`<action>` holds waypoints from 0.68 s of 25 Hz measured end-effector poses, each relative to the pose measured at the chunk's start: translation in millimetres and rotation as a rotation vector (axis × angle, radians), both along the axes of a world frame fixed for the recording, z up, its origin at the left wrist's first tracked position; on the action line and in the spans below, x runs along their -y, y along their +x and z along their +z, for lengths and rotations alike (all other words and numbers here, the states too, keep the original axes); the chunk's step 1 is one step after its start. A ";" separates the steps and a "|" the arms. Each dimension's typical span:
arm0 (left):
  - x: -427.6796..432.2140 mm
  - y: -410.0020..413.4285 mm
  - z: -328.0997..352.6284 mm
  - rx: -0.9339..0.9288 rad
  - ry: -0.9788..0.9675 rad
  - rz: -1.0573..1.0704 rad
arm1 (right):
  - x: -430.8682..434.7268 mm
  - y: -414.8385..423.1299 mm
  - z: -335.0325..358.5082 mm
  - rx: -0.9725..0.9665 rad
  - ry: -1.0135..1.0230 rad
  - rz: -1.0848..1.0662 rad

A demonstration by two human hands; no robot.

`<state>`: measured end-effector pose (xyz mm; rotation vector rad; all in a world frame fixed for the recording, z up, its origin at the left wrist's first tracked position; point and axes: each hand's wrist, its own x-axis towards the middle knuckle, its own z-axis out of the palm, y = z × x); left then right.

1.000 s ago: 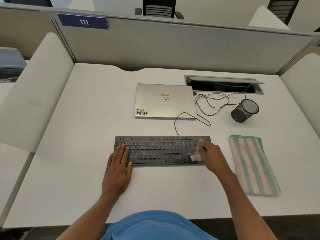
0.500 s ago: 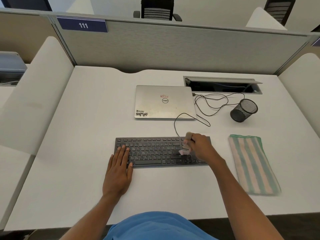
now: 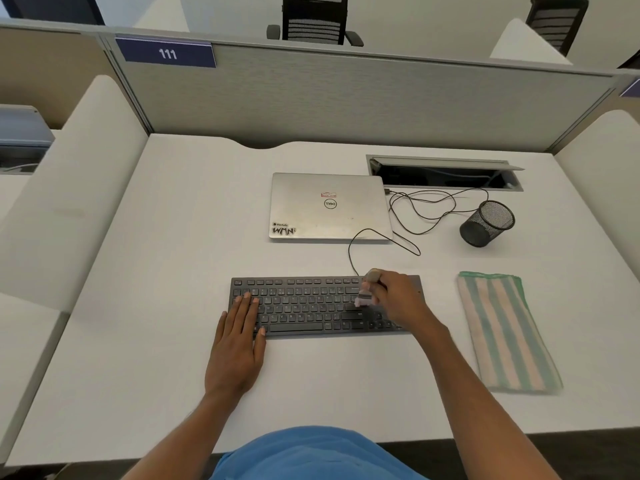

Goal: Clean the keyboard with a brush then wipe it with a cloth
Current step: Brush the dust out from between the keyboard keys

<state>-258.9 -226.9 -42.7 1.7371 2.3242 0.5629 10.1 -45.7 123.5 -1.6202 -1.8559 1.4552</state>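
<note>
A black keyboard (image 3: pixel 304 304) lies flat on the white desk (image 3: pixel 156 271) in front of me. My right hand (image 3: pixel 398 299) is closed around a small brush (image 3: pixel 367 289) with a tan handle; its pale bristles touch the keys right of the keyboard's middle. My left hand (image 3: pixel 237 344) lies flat, fingers spread, pressing on the keyboard's left end. A folded cloth (image 3: pixel 504 329) with green and pink stripes rests on the desk to the right of the keyboard, untouched.
A shut silver laptop (image 3: pixel 329 206) sits behind the keyboard, with a thin black cable (image 3: pixel 426 209) looping beside it. A black mesh pen cup (image 3: pixel 486 223) stands at the right, in front of an open cable hatch (image 3: pixel 445 174). Grey partitions enclose the desk.
My right hand has carried the brush leftward, from the keyboard's right end toward its middle. My left hand has stayed on the left end.
</note>
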 end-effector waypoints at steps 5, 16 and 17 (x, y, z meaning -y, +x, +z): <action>-0.4 -0.6 -1.5 -0.004 -0.002 -0.002 | -12.8 34.2 -9.2 0.124 0.018 -0.146; 0.1 -0.8 -1.1 0.002 -0.008 0.002 | 4.2 25.2 -18.7 0.128 0.108 -0.081; 0.1 -0.7 -1.1 0.004 -0.007 0.002 | 5.3 31.9 -17.6 0.158 0.121 -0.112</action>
